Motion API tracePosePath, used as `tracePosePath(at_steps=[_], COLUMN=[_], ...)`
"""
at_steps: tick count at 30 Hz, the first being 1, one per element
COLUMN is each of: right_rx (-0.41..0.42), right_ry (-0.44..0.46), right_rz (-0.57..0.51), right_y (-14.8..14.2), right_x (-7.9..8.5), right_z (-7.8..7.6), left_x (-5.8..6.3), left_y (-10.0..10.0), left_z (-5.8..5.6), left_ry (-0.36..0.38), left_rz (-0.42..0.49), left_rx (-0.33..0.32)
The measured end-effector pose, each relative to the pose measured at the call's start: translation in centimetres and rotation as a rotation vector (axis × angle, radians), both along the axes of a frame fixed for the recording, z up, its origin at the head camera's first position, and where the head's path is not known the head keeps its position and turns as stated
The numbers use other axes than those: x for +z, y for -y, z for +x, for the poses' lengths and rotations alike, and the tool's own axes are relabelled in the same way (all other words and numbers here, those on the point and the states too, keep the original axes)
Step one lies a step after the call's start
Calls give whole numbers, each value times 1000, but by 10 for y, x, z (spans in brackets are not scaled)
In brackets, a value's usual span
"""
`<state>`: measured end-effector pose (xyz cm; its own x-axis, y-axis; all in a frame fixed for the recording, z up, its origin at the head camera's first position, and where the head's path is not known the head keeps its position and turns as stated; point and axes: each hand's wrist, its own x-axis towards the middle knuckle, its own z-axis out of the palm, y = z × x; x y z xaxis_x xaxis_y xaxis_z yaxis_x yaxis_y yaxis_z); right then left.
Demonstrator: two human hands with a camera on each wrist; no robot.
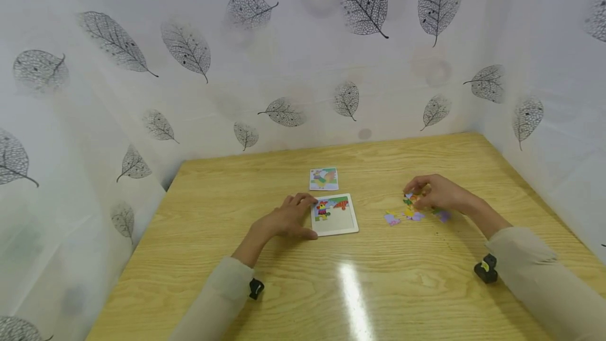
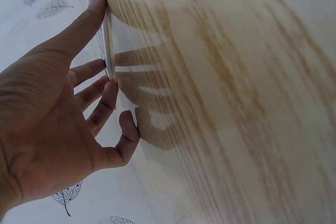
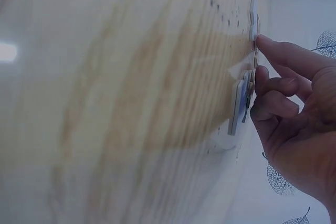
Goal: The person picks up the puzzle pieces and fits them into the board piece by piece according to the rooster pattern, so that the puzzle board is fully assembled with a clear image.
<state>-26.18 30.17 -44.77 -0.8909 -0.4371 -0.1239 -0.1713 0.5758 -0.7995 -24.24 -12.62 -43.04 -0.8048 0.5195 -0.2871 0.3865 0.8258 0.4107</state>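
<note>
A white-framed puzzle tray [image 1: 335,224] lies on the table, with several chicken-picture pieces fitted along its top and upper left. My left hand [image 1: 289,217] rests at the tray's left edge, thumb low and fingers higher up; in the left wrist view the fingertips [image 2: 110,90] touch the rim. To the right, my right hand [image 1: 440,193] arches over a loose cluster of coloured puzzle pieces [image 1: 392,219]. Its thumb and bent fingers come down among them, apart from each other, in the right wrist view beside stacked pieces [image 3: 237,106]. I cannot tell whether a piece is pinched.
Behind the tray lies a square picture card [image 1: 324,179] with a colourful chicken. The wood-grain table [image 1: 402,288] ends at a leaf-printed white cloth [image 1: 303,67] at the back and sides. Small dark specks mark the tabletop near the pieces.
</note>
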Motion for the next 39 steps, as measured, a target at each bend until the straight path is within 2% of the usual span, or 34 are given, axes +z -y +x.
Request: tracePosePath(at_steps=[9, 18, 29, 39], right_rx=[-17, -41, -49, 21], right_ry=[-52, -62, -32, -12], right_rz=[33, 67, 11, -74], right_y=[5, 8, 13, 36], right_x=[0, 1, 4, 5], right_z=[0, 3, 3, -3], left_x=[-2, -2, -2, -1], left_y=[1, 1, 0, 0], left_z=[-1, -1, 0, 1], left_ry=[1, -2, -1, 2], left_rz=[5, -3, -7, -9], left_rx=[-2, 5, 7, 8])
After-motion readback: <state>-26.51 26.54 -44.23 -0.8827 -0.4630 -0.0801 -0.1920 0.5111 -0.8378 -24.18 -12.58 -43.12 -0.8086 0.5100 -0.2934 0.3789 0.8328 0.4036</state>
